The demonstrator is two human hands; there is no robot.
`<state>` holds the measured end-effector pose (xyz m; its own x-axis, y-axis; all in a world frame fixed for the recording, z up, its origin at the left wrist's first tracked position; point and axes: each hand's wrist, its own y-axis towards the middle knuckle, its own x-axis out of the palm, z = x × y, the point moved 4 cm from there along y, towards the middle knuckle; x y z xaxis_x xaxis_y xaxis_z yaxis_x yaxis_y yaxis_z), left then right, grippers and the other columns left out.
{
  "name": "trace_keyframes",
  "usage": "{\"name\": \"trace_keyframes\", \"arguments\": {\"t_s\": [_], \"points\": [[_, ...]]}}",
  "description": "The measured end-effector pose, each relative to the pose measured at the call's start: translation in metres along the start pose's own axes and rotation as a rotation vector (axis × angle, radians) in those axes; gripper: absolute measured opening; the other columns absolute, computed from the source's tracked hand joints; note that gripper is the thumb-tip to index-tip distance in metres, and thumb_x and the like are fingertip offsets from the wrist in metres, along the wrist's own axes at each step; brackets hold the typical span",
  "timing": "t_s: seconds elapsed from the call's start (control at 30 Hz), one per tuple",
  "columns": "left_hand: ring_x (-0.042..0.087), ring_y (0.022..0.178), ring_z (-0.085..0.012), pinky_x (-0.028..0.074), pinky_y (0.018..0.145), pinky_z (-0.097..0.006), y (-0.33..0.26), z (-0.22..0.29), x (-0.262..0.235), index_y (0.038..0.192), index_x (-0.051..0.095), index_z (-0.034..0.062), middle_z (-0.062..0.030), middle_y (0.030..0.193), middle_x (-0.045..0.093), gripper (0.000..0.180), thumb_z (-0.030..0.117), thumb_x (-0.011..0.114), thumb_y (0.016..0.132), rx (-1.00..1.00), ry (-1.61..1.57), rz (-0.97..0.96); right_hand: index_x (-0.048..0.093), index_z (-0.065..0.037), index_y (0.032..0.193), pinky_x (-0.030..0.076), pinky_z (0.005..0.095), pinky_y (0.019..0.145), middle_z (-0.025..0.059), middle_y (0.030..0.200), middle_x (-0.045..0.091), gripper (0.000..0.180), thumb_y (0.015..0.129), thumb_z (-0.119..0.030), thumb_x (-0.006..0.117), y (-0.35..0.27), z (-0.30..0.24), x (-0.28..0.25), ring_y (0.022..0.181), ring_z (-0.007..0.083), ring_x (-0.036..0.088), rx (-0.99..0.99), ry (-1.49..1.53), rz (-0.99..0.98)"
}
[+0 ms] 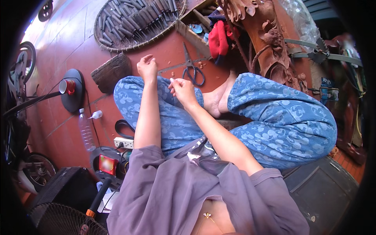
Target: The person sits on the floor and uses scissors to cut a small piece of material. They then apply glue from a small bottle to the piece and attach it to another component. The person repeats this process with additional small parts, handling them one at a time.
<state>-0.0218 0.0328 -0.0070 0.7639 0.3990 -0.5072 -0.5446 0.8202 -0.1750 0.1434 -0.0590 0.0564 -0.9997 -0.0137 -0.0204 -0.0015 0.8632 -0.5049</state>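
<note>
In the head view, the left hand point(147, 70) is raised above the knee on the left, fingers curled loosely inward; whether they close on anything cannot be told. The right hand point(183, 92), nearer, has its thumb and forefinger brought close together; anything pinched there is too small to make out. The scissors point(189, 64) lie on the red floor point(172, 58) just beyond the right hand, blades pointing far. A rough wooden block point(111, 73) sits left of the left hand, its near end beside the trousers point(288, 105). The far edge of the view cuts off a round tray point(119, 50) of dark-handled tools point(137, 19), their tips mostly hard to see. Far right, a reddish wood carving point(270, 43) is cropped at its top. The near left rim crops a fan point(58, 219), and the shirt point(203, 180) hides the upper arms.
</note>
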Motion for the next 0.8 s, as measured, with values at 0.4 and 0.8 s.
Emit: {"name": "trace_keyframes", "arguments": {"t_s": [0.4, 0.8], "points": [[0.061, 0.089, -0.0130, 0.048, 0.080, -0.025, -0.103, 0.041, 0.009, 0.103, 0.060, -0.0012, -0.0079, 0.101, 0.065, 0.018, 0.010, 0.051, 0.091, -0.186, -0.411, -0.789, 0.067, -0.002, 0.077, 0.050, 0.0327, 0.061, 0.0135, 0.069, 0.065, 0.019, 0.078, -0.022, 0.065, 0.015, 0.007, -0.025, 0.065, 0.0216, 0.065, -0.265, -0.358, -0.089], [0.060, 0.076, -0.0120, 0.048, 0.068, -0.022, -0.165, 0.094, -0.057, 0.116, 0.053, -0.0014, -0.0051, 0.086, 0.060, 0.035, 0.004, 0.062, 0.083, -0.260, -0.746, -0.742, 0.038, -0.001, 0.107, 0.049, 0.0468, 0.074, 0.0212, 0.087, 0.063, 0.055, 0.070, -0.017, 0.075, 0.063, 0.041, -0.065, 0.087, 0.0387, 0.061, -0.143, -0.996, 0.201]]}}
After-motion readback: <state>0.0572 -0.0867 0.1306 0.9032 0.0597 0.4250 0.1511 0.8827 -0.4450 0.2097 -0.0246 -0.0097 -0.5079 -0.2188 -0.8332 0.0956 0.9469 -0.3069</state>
